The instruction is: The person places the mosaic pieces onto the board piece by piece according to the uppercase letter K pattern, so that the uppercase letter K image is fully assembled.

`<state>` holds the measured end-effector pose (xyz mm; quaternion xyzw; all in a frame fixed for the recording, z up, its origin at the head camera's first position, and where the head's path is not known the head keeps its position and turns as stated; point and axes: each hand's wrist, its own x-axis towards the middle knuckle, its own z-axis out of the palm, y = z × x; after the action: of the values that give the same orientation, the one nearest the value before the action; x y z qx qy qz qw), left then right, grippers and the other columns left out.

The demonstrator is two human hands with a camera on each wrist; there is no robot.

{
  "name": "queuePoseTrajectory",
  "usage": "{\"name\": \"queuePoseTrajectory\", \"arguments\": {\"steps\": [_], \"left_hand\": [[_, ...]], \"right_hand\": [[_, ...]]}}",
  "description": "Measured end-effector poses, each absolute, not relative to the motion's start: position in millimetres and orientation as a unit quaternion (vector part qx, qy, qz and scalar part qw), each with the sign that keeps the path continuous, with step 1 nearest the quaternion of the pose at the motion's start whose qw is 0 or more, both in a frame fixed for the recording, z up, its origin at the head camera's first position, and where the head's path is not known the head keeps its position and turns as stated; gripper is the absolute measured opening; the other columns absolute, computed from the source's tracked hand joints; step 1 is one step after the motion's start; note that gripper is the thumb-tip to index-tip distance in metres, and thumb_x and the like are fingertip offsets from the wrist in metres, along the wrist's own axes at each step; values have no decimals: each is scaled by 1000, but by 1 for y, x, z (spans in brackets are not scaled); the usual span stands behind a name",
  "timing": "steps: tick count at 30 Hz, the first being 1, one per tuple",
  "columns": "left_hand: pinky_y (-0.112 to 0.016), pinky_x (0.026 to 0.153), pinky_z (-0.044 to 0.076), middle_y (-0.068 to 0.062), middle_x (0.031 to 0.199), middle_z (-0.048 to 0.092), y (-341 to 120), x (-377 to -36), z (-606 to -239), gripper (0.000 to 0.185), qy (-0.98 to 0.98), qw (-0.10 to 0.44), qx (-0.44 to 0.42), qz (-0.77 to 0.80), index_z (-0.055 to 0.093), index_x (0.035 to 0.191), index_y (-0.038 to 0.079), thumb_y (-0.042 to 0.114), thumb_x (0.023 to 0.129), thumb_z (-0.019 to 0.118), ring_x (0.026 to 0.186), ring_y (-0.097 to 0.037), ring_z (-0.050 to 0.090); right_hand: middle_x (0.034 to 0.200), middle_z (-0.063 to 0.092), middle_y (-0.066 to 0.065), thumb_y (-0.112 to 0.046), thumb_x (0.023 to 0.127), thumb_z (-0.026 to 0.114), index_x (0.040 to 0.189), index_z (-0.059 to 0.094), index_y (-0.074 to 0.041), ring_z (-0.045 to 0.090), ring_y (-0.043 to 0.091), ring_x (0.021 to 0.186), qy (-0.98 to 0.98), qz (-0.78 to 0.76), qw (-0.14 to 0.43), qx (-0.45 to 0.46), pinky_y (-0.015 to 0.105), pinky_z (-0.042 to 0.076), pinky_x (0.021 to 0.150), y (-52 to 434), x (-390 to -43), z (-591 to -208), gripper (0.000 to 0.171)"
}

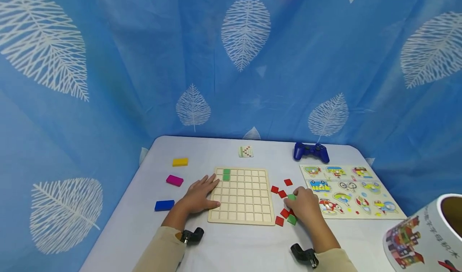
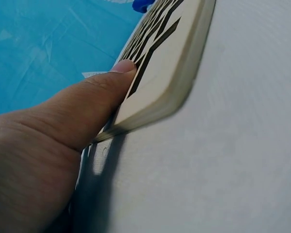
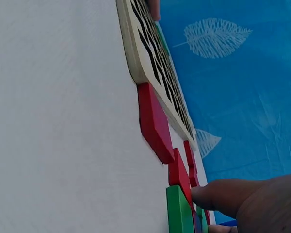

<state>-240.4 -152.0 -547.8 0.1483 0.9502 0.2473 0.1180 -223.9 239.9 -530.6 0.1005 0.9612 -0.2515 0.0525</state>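
Note:
A wooden grid board (image 1: 240, 196) lies on the table, with two green tiles (image 1: 226, 175) one below the other in its upper left cells. My left hand (image 1: 197, 195) rests on the board's left edge with its fingers spread. In the left wrist view its thumb (image 2: 102, 90) lies over the board's rim. Right of the board, my right hand (image 1: 304, 206) is among loose tiles and pinches a green tile (image 1: 291, 197) between thumb and index finger. Loose red tiles (image 1: 279, 221) and another green tile (image 1: 292, 220) lie about it. The hand hides some tiles.
Yellow (image 1: 180, 162), magenta (image 1: 175, 180) and blue (image 1: 164, 205) blocks lie left of the board. A small pattern card (image 1: 246, 151) is behind it. A blue game controller (image 1: 311, 152), a picture puzzle board (image 1: 355, 189) and a white printed tub (image 1: 415, 236) stand at the right.

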Motion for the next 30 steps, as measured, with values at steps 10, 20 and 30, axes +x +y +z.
{"name": "queuePoseTrajectory", "arguments": {"steps": [10, 20, 30], "left_hand": [[-61, 130, 9, 4, 176, 17, -151, -238, -547, 94, 950, 127, 144, 248, 34, 165, 28, 59, 87, 76, 164, -29, 8], [-59, 130, 10, 5, 177, 16, -156, -240, -547, 93, 952, 127, 141, 240, 34, 165, 29, 61, 88, 75, 164, -28, 8], [-61, 129, 10, 2, 176, 18, -154, -239, -547, 90, 947, 122, 157, 254, 36, 165, 25, 58, 90, 75, 164, -31, 9]], "right_hand": [[113, 67, 21, -19, 92, 74, 123, 66, 3, 59, 33, 96, 952, -284, 44, 105, 39, 57, 75, 232, -227, -523, 39], [119, 72, 6, -13, 92, 76, 120, 72, -10, 64, 30, 121, 932, -343, -17, -113, 50, 53, 102, 104, -251, -515, 28], [104, 72, 0, -16, 93, 80, 102, 80, -16, 68, 24, 107, 947, -286, -20, -143, 44, 57, 94, 47, -259, -537, 9]]}}
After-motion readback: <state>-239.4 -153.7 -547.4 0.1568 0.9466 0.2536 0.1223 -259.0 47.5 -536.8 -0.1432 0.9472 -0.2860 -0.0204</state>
